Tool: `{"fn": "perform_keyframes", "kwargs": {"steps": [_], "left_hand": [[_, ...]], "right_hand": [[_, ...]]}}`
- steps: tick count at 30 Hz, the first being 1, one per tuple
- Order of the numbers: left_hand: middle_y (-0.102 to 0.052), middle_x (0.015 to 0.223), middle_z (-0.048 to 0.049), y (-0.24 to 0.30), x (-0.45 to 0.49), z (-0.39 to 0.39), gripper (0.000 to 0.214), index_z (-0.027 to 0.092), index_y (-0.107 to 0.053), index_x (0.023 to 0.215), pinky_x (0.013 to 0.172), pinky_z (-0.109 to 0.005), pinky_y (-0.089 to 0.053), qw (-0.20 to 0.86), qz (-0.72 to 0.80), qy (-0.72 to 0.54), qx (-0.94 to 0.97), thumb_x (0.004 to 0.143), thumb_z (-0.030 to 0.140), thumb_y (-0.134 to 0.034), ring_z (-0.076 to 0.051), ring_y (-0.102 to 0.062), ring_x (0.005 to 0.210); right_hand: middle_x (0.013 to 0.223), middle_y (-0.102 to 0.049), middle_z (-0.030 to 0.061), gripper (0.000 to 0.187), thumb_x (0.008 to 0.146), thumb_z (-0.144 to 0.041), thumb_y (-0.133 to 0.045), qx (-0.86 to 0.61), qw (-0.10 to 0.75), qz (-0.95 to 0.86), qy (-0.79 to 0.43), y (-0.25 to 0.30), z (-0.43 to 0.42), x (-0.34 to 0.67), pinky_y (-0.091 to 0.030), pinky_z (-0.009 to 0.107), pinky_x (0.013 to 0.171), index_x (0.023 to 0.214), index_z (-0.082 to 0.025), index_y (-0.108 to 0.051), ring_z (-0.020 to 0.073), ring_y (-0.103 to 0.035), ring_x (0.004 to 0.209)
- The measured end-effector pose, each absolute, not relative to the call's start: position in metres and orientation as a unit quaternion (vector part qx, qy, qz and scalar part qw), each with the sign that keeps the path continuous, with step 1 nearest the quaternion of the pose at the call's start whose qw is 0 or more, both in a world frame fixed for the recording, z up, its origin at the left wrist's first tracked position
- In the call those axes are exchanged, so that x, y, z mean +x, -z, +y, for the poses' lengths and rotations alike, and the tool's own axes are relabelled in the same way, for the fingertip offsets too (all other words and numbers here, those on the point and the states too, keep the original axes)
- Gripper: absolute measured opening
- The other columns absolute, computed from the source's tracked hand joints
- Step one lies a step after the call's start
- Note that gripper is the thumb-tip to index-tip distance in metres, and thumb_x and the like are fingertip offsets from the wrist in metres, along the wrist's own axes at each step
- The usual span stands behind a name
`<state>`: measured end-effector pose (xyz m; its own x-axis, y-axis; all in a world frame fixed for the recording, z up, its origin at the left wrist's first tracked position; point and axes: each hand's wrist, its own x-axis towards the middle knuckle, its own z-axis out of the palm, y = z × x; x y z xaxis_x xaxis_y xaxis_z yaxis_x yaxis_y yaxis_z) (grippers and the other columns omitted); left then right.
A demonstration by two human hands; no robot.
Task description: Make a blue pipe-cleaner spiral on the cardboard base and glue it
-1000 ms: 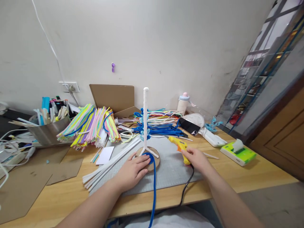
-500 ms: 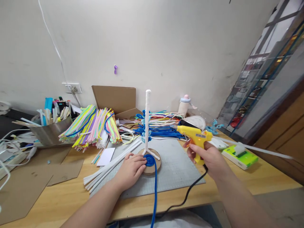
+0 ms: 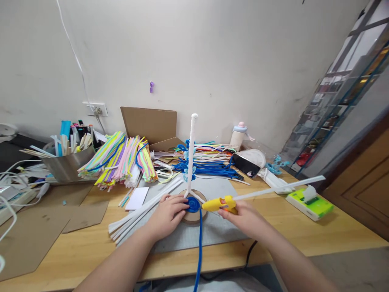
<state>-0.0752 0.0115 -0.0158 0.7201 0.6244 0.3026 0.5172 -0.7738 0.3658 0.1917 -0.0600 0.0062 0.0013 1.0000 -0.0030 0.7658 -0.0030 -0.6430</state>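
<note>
My left hand (image 3: 165,215) presses on a blue pipe cleaner (image 3: 199,247) coiled on a round cardboard base (image 3: 194,215), fingers bent against the coil. A tall white wrapped post (image 3: 191,154) stands upright on that base. My right hand (image 3: 243,217) grips a yellow glue gun (image 3: 219,204), nozzle pointing left at the blue coil. A long white glue stick (image 3: 279,187) juts from the gun's back toward the right. The blue pipe cleaner's tail runs down off the table's front edge.
A grey cutting mat (image 3: 219,227) lies under the base, with white sticks (image 3: 142,211) on its left. Colourful pipe cleaners (image 3: 118,162), a metal tub of pens (image 3: 67,166), a cardboard box (image 3: 148,123), a phone (image 3: 244,165) and a green tape dispenser (image 3: 310,202) crowd the wooden table (image 3: 304,231).
My right hand lifted the glue gun off the mat, then brought it down and left until its nozzle reached the blue coil. My left hand stayed on the coil.
</note>
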Motion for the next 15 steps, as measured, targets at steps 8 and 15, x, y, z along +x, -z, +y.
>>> {"fn": "perform_keyframes", "kwargs": {"steps": [8,15], "left_hand": [[-0.062,0.121,-0.0013,0.014,-0.075,0.010,0.027,0.029,-0.064,0.109,0.102,-0.042,-0.029,0.133,0.310,-0.202,0.920,0.091,0.024,-0.043,-0.021,-0.049,0.119],[-0.062,0.119,-0.0013,0.011,-0.076,0.009,0.027,0.028,-0.065,0.106,0.102,-0.041,-0.029,0.130,0.306,-0.202,0.921,0.091,0.023,-0.043,-0.021,-0.049,0.117]], "right_hand": [[0.081,-0.071,0.0042,0.036,0.080,-0.053,-0.050,-0.674,0.171,-0.694,-0.187,-0.016,-0.056,0.182,-0.042,0.027,0.062,0.081,-0.024,-0.071,0.0222,-0.063,0.075],[0.079,-0.071,0.0058,0.037,0.082,-0.053,-0.048,-0.680,0.145,-0.703,-0.150,-0.019,-0.055,0.176,-0.037,0.027,0.059,0.079,-0.023,-0.070,0.0223,-0.063,0.073]]}}
